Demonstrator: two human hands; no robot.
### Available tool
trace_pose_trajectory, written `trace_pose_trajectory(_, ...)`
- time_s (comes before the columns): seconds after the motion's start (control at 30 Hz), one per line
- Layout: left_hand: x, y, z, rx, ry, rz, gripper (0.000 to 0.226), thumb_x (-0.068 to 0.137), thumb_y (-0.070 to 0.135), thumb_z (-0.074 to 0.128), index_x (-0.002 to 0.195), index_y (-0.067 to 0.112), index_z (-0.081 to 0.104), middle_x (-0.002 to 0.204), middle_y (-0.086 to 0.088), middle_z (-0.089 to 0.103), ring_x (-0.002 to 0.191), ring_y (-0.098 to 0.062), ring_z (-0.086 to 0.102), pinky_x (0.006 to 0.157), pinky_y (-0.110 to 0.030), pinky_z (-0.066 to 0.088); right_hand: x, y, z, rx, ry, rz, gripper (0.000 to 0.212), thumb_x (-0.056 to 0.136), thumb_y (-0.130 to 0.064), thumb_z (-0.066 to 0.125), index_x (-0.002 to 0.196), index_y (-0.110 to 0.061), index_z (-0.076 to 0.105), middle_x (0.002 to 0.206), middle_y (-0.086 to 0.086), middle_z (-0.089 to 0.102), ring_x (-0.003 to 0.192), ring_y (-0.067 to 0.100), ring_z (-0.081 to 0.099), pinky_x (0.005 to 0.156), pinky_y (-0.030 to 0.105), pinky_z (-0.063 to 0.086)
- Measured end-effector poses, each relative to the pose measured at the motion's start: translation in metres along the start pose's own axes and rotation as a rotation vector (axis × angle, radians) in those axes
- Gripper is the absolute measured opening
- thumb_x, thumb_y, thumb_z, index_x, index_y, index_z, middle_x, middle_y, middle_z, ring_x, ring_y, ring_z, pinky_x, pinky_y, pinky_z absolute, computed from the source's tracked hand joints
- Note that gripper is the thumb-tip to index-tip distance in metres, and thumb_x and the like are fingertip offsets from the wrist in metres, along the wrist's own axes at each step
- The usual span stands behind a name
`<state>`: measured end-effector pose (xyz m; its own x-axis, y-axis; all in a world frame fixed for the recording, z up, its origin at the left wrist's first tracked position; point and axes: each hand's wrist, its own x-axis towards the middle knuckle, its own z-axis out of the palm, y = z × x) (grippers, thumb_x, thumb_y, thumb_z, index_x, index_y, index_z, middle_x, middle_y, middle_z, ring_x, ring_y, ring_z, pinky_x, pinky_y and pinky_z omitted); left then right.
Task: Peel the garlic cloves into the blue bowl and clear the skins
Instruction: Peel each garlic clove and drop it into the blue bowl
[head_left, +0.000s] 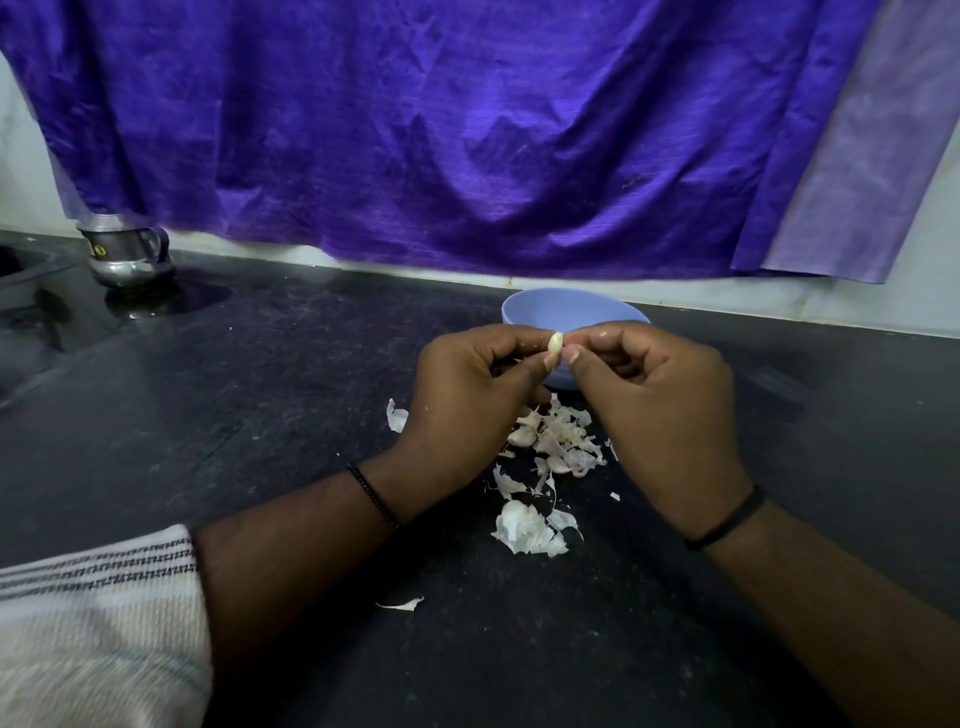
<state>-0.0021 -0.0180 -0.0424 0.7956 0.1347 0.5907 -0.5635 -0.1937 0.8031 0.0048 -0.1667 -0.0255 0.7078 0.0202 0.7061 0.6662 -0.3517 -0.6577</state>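
Far left, back of the black stone counter (260, 415): one dented steel jug (127, 252), upright, handle to the right, well apart from the work. Behind, along the wall: one hanging purple cloth (441, 130).

Near left corner: one striped woven sleeve (98, 623).

Centre-left: left hand (467, 400), one beaded black wristband, fingers curled, thumb and forefinger pinching one pale peeled garlic clove (555, 344) from below.

Centre: clove held in the air just in front of the near rim of one light blue round plastic bowl (566, 312); bowl contents hidden from this angle. Beneath the hands, on the counter: one loose heap of white papery garlic skins (550, 457), with stray flakes at its left, right and near side; exact tally not possible. Perhaps two or three unpeeled cloves in the heap, uncertain.

Centre-right: right hand (660, 410), one plain black wristband, fingers curled, thumb and forefinger tips pressed to the clove's right side, apparently nipping off a last shred.

Step in hand, as judged: finishing one clove. Next move calls for a short reach forward over the rim and a release into the bowl; skins not yet cleared.
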Motion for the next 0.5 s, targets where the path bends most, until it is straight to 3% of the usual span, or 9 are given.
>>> trace_pose_trajectory(0.1,0.0,0.001,-0.002,0.083,-0.015,0.063,0.018,0.089,0.009,0.072,0.104,0.017,0.076,0.087,0.003,0.076,0.063,-0.013,0.071,0.057,-0.029,0.057,0.001,0.0,0.0,-0.019,0.015,-0.03,0.009,0.085,-0.012,0.074,0.09,-0.019,0.078,0.082,-0.013,0.073,0.074,0.001,0.069,0.069,0.013,0.052)
trace_pose_trajectory(0.23,0.0,0.003,-0.003,0.085,-0.113,0.028,0.012,0.094,0.005,0.064,0.099,0.013,0.072,0.087,-0.002,0.071,0.06,-0.018,0.069,0.051,-0.039,0.058,0.007,0.002,-0.006,-0.085,-0.051,-0.155,0.013,0.083,-0.011,0.078,0.093,-0.016,0.073,0.083,-0.007,0.069,0.076,0.006,0.065,0.069,0.008,0.044)
trace_pose_trajectory(0.5,0.002,0.006,-0.006,0.002,-0.277,-0.076,0.019,0.101,0.005,0.051,0.092,0.015,0.064,0.077,0.001,0.062,0.057,-0.02,0.065,0.046,-0.034,0.053,0.02,0.011,-0.02,-0.283,-0.203,-0.405,0.003,0.087,-0.013,0.072,0.088,-0.015,0.07,0.089,-0.002,0.06,0.083,0.012,0.051,0.073,0.022,0.041)
